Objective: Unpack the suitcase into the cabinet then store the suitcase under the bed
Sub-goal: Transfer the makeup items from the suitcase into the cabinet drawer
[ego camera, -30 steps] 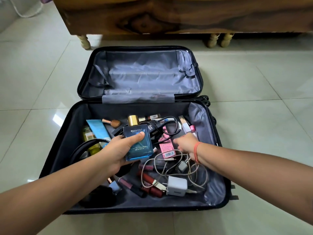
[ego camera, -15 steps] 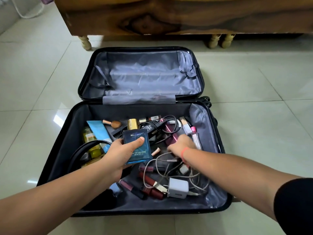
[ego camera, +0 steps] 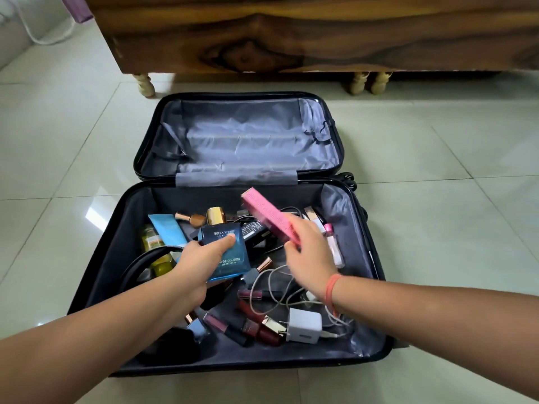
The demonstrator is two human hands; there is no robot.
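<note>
Glossy pale floor tiles (ego camera: 437,135), a wooden bed (ego camera: 291,33) beyond, and the suitcase (ego camera: 335,205) lying open between them. Left grip (ego camera: 201,258) is wrapped round a blue cologne bottle (ego camera: 232,252) over the near half. Right grip (ego camera: 309,255) pinches a pink box (ego camera: 268,217), tilted, raised beside it. The box is blurred and its print unreadable.

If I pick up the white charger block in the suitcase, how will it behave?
The white charger block looks rigid and probably light. Its cable lies in loose loops, so it will likely trail floppily and may snag the lip gloss tube it crosses. Boxy shape, so it probably won't roll.
</note>
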